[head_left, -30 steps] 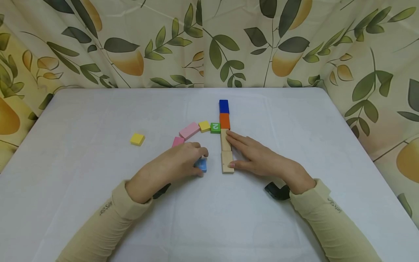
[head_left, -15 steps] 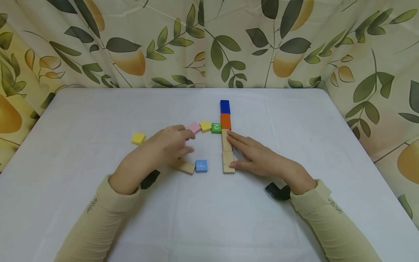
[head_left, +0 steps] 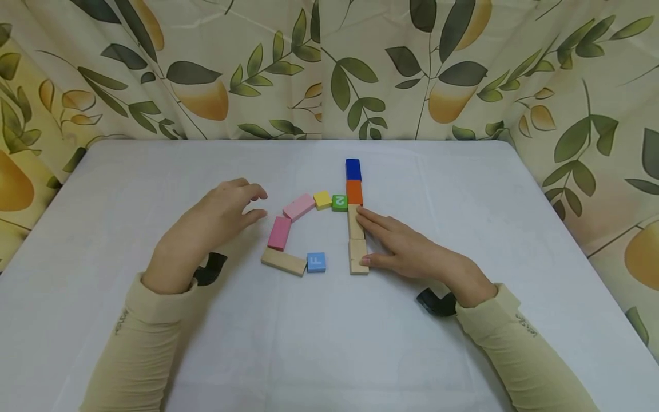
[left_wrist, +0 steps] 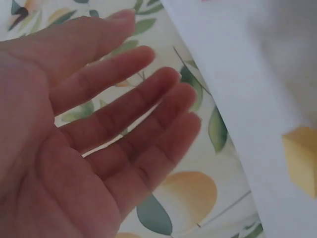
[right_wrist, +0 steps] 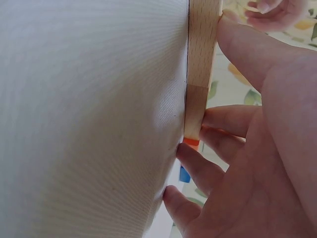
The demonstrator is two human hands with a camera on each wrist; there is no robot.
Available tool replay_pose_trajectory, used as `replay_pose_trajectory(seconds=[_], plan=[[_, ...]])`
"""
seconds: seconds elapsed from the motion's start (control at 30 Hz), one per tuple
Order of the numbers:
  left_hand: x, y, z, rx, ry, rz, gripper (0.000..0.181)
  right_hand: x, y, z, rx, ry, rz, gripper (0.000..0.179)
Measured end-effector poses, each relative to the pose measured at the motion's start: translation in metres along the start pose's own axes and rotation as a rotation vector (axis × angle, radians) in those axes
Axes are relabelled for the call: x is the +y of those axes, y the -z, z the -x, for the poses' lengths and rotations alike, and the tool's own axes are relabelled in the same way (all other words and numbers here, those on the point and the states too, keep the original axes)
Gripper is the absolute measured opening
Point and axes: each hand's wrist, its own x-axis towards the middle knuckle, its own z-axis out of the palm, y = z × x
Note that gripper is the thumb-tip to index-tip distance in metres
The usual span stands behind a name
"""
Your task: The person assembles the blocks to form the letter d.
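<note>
My left hand (head_left: 208,220) hovers over the table left of the blocks, fingers loosely bent and nothing in them. In the left wrist view its fingers are spread, with a yellow block (left_wrist: 301,159) off to the right; the hand hides that block in the head view. My right hand (head_left: 412,246) touches the right side of two plain wooden blocks (head_left: 356,222) with fingertips and thumb. Above them in line are an orange block (head_left: 354,192) and a dark blue block (head_left: 353,170). A green block (head_left: 340,203) marked 2 sits beside the column.
From the green block a curve runs left through a small yellow block (head_left: 322,200), a light pink block (head_left: 299,207), a darker pink block (head_left: 280,233), a wooden plank (head_left: 284,261) and a blue block (head_left: 316,262) marked F. A patterned curtain (head_left: 401,68) hangs behind the white table (head_left: 334,343).
My left hand has let go of the light blue block and moved left and away, uncovering the pink blocks and plank. My right hand has stayed against the wooden blocks.
</note>
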Motion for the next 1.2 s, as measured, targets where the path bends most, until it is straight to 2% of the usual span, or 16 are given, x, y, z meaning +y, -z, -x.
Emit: replay_pose_trajectory(seconds=[0.33, 0.57, 0.77, 0.93, 1.2], plan=[[-0.018, 0.004, 0.006, -0.048, 0.062, -0.021, 0.027, 0.0, -0.002, 0.0, 0.004, 0.005, 0.003, 0.086], [-0.024, 0.006, 0.006, -0.181, 0.177, -0.005, 0.032, 0.001, -0.001, 0.0, 0.002, 0.0, -0.001, 0.086], [-0.032, 0.007, 0.009, -0.204, 0.213, -0.026, 0.045, 0.0, -0.001, 0.0, 0.001, 0.004, 0.005, 0.086], [-0.037, 0.007, 0.01, -0.232, 0.268, -0.01, 0.051, 0.0, -0.001, 0.0, 0.001, 0.006, 0.012, 0.086], [-0.043, 0.001, 0.006, -0.268, 0.295, 0.012, 0.041, -0.001, -0.001, -0.001, 0.0, 0.0, 0.012, 0.086]])
